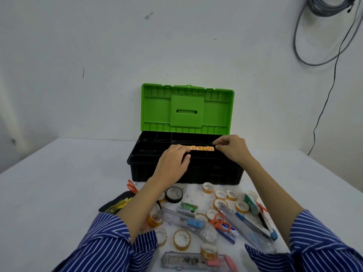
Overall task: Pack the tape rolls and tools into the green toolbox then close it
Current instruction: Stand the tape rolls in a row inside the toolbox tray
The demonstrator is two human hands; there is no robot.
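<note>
Sleeves: we wear striped blue sleeves [110, 238] at the near edge of the view, both forearms reaching forward over the table [59, 193].
Loose items, nearest: a clear utility knife with a pink slider [196, 261], several clear tape rolls [182, 239], orange-handled scissors [221, 223] and a staple box [187, 209] lie scattered on the table between our arms.
Loose items, further: a black tape roll [174, 194] and more small clear rolls sit just before the toolbox; a black pouch [117, 202] lies to the left.
Left hand: our left hand [172, 163] rests over the tray, fingertips curled onto the near end of a row of tape rolls [202, 148].
Right hand: our right hand [231, 148] pinches at the other end of that row with narrowed fingers.
Toolbox: the green toolbox [187, 107] stands open against the wall, lid upright, black compartment tray [157, 142] on top.
Progress: we judge the packing barely begun; one row of rolls sits in a middle compartment, most rolls and every tool are still outside, and the lid is not yet closed.
</note>
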